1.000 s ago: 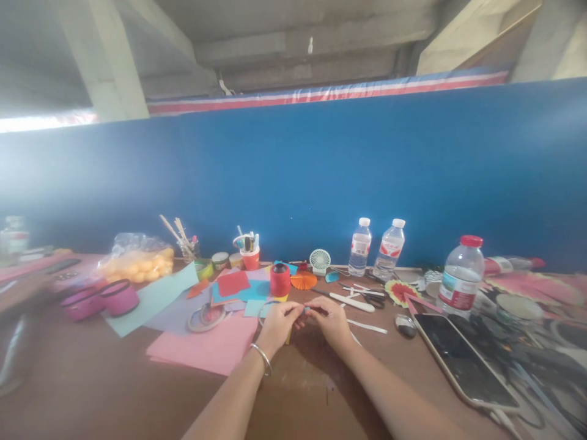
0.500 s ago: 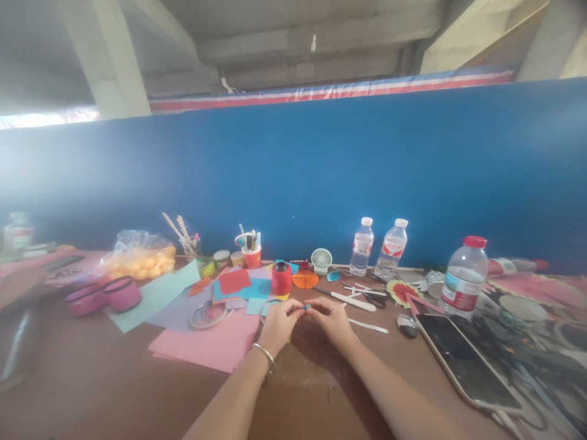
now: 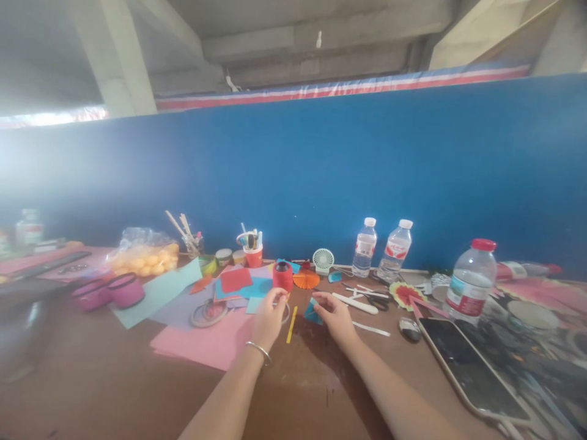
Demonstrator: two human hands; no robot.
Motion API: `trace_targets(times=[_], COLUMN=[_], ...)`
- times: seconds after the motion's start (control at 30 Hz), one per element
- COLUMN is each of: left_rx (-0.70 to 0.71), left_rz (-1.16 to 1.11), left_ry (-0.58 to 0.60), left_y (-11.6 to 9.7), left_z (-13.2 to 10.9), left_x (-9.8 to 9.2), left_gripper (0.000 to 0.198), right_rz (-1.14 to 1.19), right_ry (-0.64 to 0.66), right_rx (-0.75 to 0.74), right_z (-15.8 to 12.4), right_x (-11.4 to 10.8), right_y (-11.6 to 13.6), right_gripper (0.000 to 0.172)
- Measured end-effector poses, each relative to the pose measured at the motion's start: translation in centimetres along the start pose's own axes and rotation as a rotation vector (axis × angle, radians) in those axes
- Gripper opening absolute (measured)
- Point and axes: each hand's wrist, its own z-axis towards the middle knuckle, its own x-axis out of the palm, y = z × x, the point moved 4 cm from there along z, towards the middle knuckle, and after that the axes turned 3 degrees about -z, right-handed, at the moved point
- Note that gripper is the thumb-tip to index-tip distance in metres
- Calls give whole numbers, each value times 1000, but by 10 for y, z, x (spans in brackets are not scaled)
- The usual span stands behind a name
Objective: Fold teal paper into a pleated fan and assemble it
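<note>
My right hand [image 3: 337, 318] pinches a small piece of folded blue paper [image 3: 312, 313] above the brown table. My left hand [image 3: 269, 321], with a silver bangle at the wrist, is held apart from it, in front of a red spool [image 3: 282, 278]. Its thumb and fingertips are pressed together; whatever may be between them is too small to make out. Between the two hands a narrow yellow strip [image 3: 292, 324] lies on the table. Behind my right hand is an orange pleated paper fan [image 3: 306, 279].
Pink paper sheets [image 3: 197, 342] and tape rolls [image 3: 202, 315] lie left. At right are a white-handled knife [image 3: 355, 304], scissors [image 3: 378, 301], a phone [image 3: 472, 366] and a large water bottle [image 3: 472, 284]. Two smaller bottles [image 3: 365, 247] stand before the blue partition [image 3: 293, 165].
My hands, together before, have moved apart. The blue paper has stayed in my right hand and shows more fully. My left hand has shifted left, and the yellow strip has come into view.
</note>
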Motion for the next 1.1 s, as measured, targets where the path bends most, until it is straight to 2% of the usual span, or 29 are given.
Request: trace_targets(times=[0.1,0.2,0.33,0.43,0.53,0.63,0.77,0.87,0.97,1.1], left_rx=[-59,-34,85,263,427,488,467,478,507,515], left_rz=[-19,39,214,335,439,513,608,637,631,636], left_ry=[-113,-113,29,176,343,455,495,484,525,557], left_y=[11,16,10,-4,-18,-24,-17,-10,-5,-7], left_z=[7,8,2,-5,-13,-16,-14,-12,-12,-13], left_x=[-13,-15,-1,12,26,36,41,42,45,48], left_gripper=[20,18,18,21,28,34,22,22,27,24], right_rz=[-30,-273,-530,-591,-682,-864,-1018,-1008,-976,-947], right_ry=[85,95,-47,-94,40,208,251,232,218,217], right_rx=[11,-11,-155,-158,-151,-201,-196,-192,-162,-172], right_z=[1,-1,-2,0,0,-3,-7,-6,-5,-6], right_x=[3,4,-3,-10,-6,3,7,7,6,6], right_y=[-5,-7,2,4,3,6,10,12,11,12], right_gripper=[32,33,34,36,30,21,17,18,23,22])
